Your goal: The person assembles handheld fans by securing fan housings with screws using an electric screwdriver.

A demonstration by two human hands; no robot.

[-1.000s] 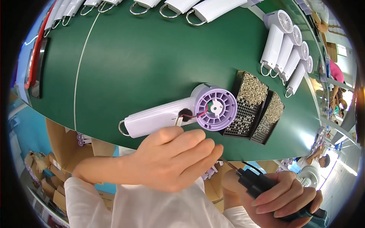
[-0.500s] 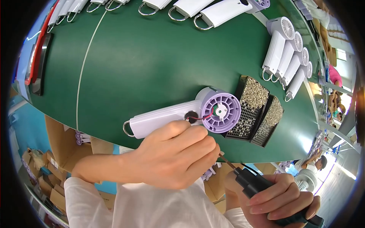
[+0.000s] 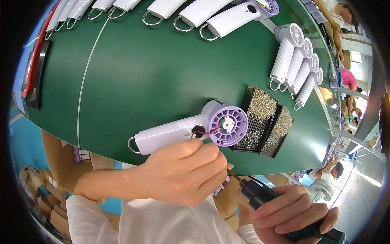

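Observation:
A white and lilac handheld fan lies on the green table, its round head turned to the right. That head is uncovered, showing a white hub and thin red and dark wires that run to a dark round spot on the handle. My left hand is closed in front of the fan, close to its handle. Its fingertips are at the tip of a black electric screwdriver; whatever they pinch is hidden. My right hand grips the screwdriver's body, its shaft pointing up and left.
Right of the fan head sit two black trays, a larger screw tray and a smaller screw tray, both holding small metal screws. Several finished-looking fans stand at the far right, more along the back. Cardboard boxes are below the table's left edge.
The whole view has shifted slightly, so the table and fans appear a little further left and lower. My hands, the screwdriver and the near fan keep about the same places relative to one another.

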